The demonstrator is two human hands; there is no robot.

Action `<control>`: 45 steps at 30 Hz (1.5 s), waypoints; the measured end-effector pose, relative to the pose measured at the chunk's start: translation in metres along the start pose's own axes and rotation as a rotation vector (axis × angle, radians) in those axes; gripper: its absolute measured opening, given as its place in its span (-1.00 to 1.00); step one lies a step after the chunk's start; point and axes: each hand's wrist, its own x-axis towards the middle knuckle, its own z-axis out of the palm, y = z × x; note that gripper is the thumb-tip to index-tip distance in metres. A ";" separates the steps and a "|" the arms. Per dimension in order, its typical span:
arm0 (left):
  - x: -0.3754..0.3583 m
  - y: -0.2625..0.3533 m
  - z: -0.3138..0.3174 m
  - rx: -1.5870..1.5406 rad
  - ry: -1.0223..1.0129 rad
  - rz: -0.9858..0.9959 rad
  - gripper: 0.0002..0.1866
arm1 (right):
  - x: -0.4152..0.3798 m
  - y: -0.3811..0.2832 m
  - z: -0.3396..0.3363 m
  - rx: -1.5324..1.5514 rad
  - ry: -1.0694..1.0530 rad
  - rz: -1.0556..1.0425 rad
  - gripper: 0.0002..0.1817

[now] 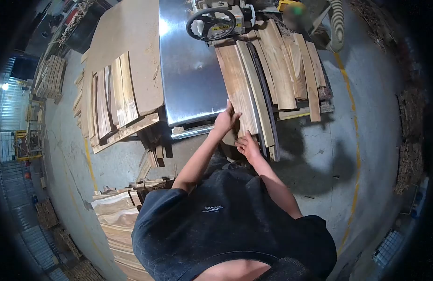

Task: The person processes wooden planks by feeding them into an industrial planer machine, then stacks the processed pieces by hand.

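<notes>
A wide wooden board [237, 86] lies lengthwise on the machine's metal table [190, 79], its far end at the machine head with a black handwheel [211, 23]. My left hand [227, 122] grips the board's left edge near its close end, thumb on top. At the near end, my right hand [248, 146] has its fingers curled round the board's end from the right. Beside the board on the right run a light strip [259, 93] and a dark metal rail [268, 103].
Several boards [277, 65] lie on the right side. More planks [123, 93] rest on a brown panel [127, 37] at the left. A board stack [116, 210] stands at lower left. A ribbed hose [337, 28] hangs at upper right, near a yellow floor line [351, 100].
</notes>
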 end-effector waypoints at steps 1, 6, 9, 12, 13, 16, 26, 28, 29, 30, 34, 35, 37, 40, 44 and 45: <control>0.011 0.004 -0.005 -0.005 -0.001 0.002 -0.08 | 0.006 -0.008 0.008 -0.110 0.026 0.027 -0.46; 0.077 -0.001 -0.025 -0.090 0.093 0.021 -0.11 | 0.062 -0.052 0.050 -0.346 0.141 -0.099 -0.44; 0.126 -0.025 -0.052 -0.098 0.049 0.236 -0.08 | 0.088 -0.074 0.086 -0.344 0.257 -0.152 -0.49; 0.139 -0.022 -0.114 -0.620 -0.412 -0.054 -0.26 | 0.124 -0.098 0.108 -0.177 0.268 -0.079 -0.53; 0.143 -0.028 -0.123 -0.275 -0.026 0.408 -0.67 | 0.129 -0.103 0.113 -0.128 0.253 -0.103 -0.55; 0.130 0.010 -0.190 -0.433 0.292 0.565 -0.84 | 0.144 -0.115 0.123 -0.182 0.286 -0.146 -0.61; -0.005 0.124 -0.392 -1.306 0.028 1.368 -0.88 | 0.176 -0.161 0.166 -0.200 0.347 -0.195 -0.55; -0.017 0.122 -0.412 -1.398 -0.375 1.527 -0.81 | 0.185 -0.170 0.175 -0.195 0.359 -0.206 -0.55; -0.025 0.120 -0.414 -1.400 -0.395 1.534 -0.81 | 0.190 -0.172 0.179 -0.181 0.366 -0.217 -0.55; -0.034 0.119 -0.410 -1.577 -0.336 1.433 -0.84 | 0.191 -0.176 0.183 -0.203 0.398 -0.237 -0.54; -0.032 0.120 -0.415 -1.879 -0.450 1.307 -0.92 | 0.194 -0.186 0.185 -0.131 0.442 -0.226 -0.45; -0.027 0.118 -0.423 -1.858 -0.714 1.194 -0.92 | 0.195 -0.184 0.183 -0.126 0.433 -0.251 -0.45; -0.040 0.114 -0.420 -2.020 -0.502 1.176 -0.91 | 0.196 -0.175 0.184 -0.193 0.479 -0.308 -0.46; -0.044 0.110 -0.432 -1.909 -0.360 1.013 -0.83 | 0.180 -0.167 0.201 -0.236 0.553 -0.382 -0.53; -0.042 0.096 -0.448 -1.843 -0.473 0.952 -0.83 | 0.177 -0.159 0.204 -0.247 0.571 -0.455 -0.56; -0.036 0.090 -0.446 -1.879 -0.573 1.081 -0.85 | 0.177 -0.159 0.205 -0.249 0.563 -0.459 -0.56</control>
